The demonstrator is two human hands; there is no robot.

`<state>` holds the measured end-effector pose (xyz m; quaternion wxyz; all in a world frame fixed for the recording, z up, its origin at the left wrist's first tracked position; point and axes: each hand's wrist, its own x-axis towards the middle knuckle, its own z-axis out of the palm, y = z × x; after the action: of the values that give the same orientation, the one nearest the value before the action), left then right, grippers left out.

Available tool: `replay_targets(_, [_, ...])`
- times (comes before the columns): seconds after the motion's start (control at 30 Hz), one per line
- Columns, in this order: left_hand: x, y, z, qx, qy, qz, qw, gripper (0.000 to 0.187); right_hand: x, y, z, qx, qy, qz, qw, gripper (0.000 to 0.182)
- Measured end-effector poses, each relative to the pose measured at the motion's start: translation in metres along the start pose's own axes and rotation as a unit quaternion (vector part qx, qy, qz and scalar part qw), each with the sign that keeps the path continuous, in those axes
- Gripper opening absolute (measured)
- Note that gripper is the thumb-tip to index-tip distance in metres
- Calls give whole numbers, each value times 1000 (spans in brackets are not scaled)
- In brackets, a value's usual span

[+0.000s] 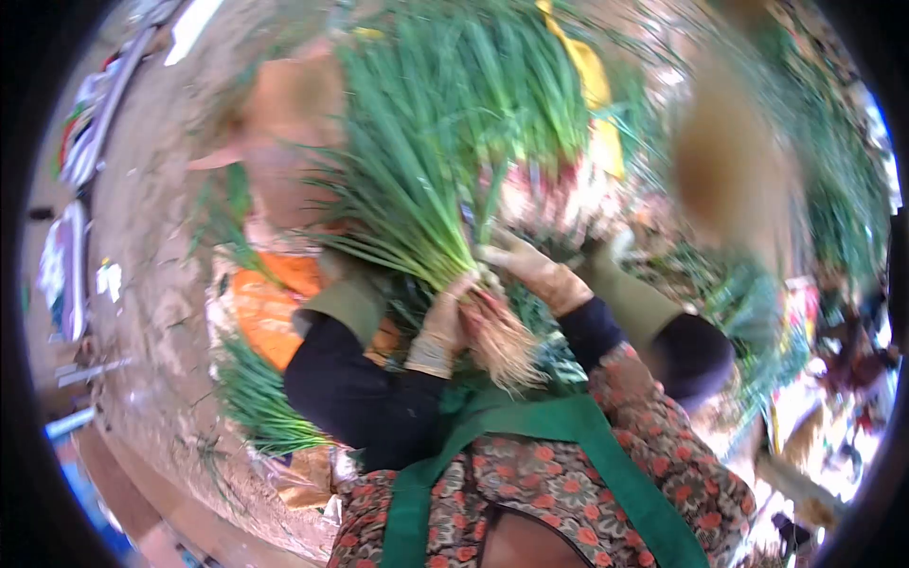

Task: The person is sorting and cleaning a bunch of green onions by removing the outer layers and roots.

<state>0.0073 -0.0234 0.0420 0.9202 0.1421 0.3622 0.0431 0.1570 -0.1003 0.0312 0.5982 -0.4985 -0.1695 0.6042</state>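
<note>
A bunch of spring onions point(431, 222) lies tilted across my lap, green leaves pointing up and away and pale roots towards me. My left hand point(443, 327), in a pale glove, is closed around its lower stems just above the roots. From the right my right hand point(532, 270), also gloved, meets the bunch, its fingers pinched on a stalk at the bunch's right side. Beyond both hands lies a large heap of spring onions point(473, 85), its reddish bulb ends facing me.
Olive boots point(620, 289) stand on either side of my hands. An orange cloth or sack point(270, 308) and another onion bunch point(270, 402) lie to the left. A yellow strip point(597, 85) edges the heap. A blurred tan shape point(724, 166) is at the right.
</note>
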Motion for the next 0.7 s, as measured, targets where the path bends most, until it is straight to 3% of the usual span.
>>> replay_targets(0.03, [-4,3,2,-24,-12,-14,1000,25,8,20,-3,-25,62,8,998,33])
replay_targets(0.1, [2,5,-14,-65,-63,-40,995,25,-7,15,-5,-33,-21,47,998,30])
replay_targets(0.13, [3,2,-11,-91,-75,1,993,25,-7,20,7,-74,43,-45,995,25])
replay_targets(0.2, [-4,6,-3,-114,-100,-4,988,27,-5,27,3,57,63,31,996,27])
replay_targets(0.27, [-8,6,3,-119,-95,9,988,29,-6,15,5,222,-12,49,974,29])
replay_targets(0.33, [-10,5,0,-148,-116,-19,982,29,-5,14,5,257,-61,49,963,32])
replay_targets(0.4, [-17,6,2,-151,-141,-34,978,28,-4,19,10,197,-9,11,980,27])
replay_targets(0.43, [-14,5,2,-163,-178,-20,970,27,2,34,6,117,46,-1,992,25])
replay_targets(0.5, [-10,3,-7,-162,-157,-25,974,28,13,65,-4,-48,153,-29,987,21])
replay_targets(0.6, [-9,4,-9,-117,-137,-16,984,29,-4,59,-28,-27,178,63,982,19])
replay_targets(0.67, [-4,1,-7,-33,-90,-3,995,29,-18,29,-22,-83,153,-1,985,21])
replay_targets(0.7, [-8,-1,-1,-9,-45,-49,998,29,-19,16,-15,-97,165,0,982,22])
